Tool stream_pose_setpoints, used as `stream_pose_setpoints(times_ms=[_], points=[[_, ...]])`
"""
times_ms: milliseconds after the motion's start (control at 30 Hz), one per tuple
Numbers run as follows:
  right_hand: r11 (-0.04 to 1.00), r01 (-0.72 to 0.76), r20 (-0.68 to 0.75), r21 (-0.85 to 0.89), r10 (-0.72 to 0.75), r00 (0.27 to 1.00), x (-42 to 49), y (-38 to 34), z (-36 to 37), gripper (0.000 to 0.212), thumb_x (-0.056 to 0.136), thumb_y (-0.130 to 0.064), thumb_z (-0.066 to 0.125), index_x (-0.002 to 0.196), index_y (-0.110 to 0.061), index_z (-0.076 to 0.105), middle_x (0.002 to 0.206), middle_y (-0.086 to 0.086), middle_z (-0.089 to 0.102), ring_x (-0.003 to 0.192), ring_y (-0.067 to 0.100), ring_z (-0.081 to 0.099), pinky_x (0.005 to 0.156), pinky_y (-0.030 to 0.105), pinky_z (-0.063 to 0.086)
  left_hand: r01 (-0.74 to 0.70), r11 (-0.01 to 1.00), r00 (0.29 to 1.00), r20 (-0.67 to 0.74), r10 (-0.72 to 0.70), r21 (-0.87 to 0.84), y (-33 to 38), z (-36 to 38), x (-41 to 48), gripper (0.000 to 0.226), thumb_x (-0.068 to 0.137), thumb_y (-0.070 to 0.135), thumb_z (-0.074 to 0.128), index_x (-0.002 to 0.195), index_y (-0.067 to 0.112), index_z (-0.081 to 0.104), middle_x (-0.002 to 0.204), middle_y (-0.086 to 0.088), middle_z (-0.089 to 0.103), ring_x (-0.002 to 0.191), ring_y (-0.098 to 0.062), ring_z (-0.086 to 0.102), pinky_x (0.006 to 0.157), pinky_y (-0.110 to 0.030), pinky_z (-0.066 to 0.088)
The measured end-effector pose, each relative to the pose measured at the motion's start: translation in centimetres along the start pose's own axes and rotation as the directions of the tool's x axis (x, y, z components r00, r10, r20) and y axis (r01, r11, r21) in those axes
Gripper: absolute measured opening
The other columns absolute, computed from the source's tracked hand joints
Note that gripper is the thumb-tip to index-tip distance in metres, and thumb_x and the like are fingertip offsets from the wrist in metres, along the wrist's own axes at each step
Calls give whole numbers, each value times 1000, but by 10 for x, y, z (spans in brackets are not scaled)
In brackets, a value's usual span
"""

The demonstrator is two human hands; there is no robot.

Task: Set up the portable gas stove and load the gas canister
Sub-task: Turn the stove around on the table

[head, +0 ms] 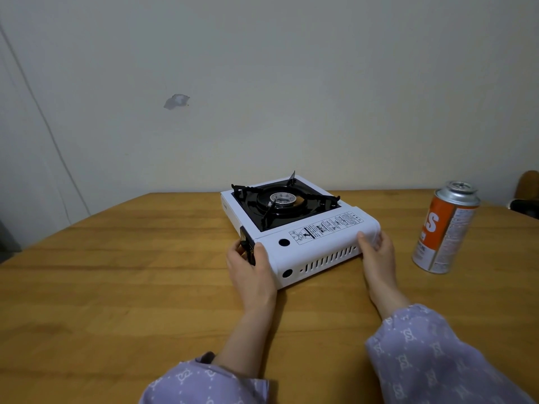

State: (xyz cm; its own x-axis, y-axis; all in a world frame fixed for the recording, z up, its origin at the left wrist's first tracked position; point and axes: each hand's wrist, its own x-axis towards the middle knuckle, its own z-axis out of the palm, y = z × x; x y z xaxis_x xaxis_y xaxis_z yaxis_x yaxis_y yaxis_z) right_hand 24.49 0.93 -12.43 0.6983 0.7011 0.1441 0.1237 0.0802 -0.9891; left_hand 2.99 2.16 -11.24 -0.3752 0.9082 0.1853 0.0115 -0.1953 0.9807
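A white portable gas stove [315, 237] with a black burner pan and pan supports [283, 204] sits on the wooden table [116, 272]. Its closed canister cover with vent slots faces me. My left hand [250, 266] grips the stove's near left corner, thumb on top, fingers by the black knob panel. My right hand [376, 252] grips the near right corner of the cover, thumb on top. An orange and silver gas canister [444, 228] stands upright on the table to the right of the stove, apart from both hands.
The table's far edge meets a pale wall just behind the stove. A dark object, perhaps a chair [528, 196], shows at the far right edge. Bare wood spreads to the left of the stove and in front of it.
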Motion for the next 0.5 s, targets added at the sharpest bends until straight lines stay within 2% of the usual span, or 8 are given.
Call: stream_pose_setpoints(times_ms=[67,233,367,500], points=[[999,31,-6,-26,-31,1000,-2,-1,0,36,88,-38,61,120,-28,51,123,2,57,115,23,54,95,46,47,22,1000,1000,-1,-22,-20,0,0,1,45,92,29,55,133,16,44,124,-3,57,113,-19,54,102,-43,42],[989,48,-63,-140,-57,996,-7,-2,2,58,87,-44,61,135,-17,46,135,7,48,123,26,46,100,50,43,54,996,998,13,-54,-69,1,-2,6,46,93,28,56,135,16,42,122,1,57,112,-15,54,96,-31,40],[977,78,-91,-197,-97,991,-12,-2,2,58,85,-46,62,132,-15,48,131,8,50,120,28,48,98,51,43,90,990,996,39,-86,-113,0,-6,11,42,93,29,57,131,16,44,121,2,58,111,-15,55,93,-29,40],[970,85,-98,-228,-110,989,-15,-3,2,57,83,-48,63,126,-14,50,125,8,52,115,27,49,94,49,45,97,987,993,81,-87,-127,-3,-7,15,29,91,31,57,117,18,50,109,6,62,100,-10,59,77,-23,41]])
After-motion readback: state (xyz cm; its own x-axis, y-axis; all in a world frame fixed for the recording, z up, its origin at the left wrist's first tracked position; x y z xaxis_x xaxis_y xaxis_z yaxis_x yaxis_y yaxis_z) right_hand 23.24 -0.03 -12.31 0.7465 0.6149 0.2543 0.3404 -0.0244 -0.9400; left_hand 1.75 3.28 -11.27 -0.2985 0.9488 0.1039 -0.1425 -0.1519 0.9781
